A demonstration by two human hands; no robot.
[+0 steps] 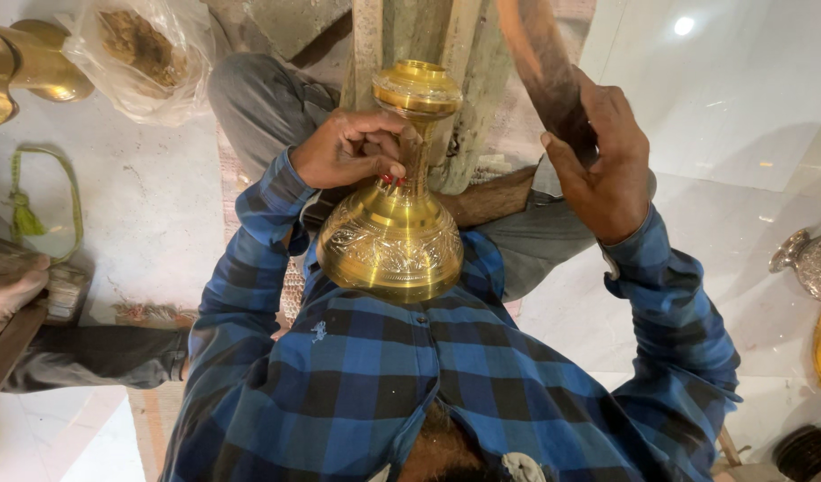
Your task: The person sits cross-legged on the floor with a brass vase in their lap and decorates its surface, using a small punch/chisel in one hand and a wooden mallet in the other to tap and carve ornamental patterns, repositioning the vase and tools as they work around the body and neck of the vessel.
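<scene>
An engraved brass vase (392,243) lies against my chest, its wide bell-shaped base toward me and its rimmed mouth pointing away. My left hand (350,147) is wrapped around the narrow neck just below the mouth. My right hand (604,170) is raised to the right of the vase and grips a dark wooden stick (542,62) that runs up out of the frame. The stick is apart from the vase. I wear a blue and black checked shirt, and my grey trouser legs are bent beyond the vase.
A weathered wooden post (459,80) stands between my knees. At top left are a plastic bag of brown material (142,54) and another brass piece (26,62). A green tasselled cord (26,210) and someone's foot (8,290) are at the left, and a silver engraved vessel (812,263) at the right edge.
</scene>
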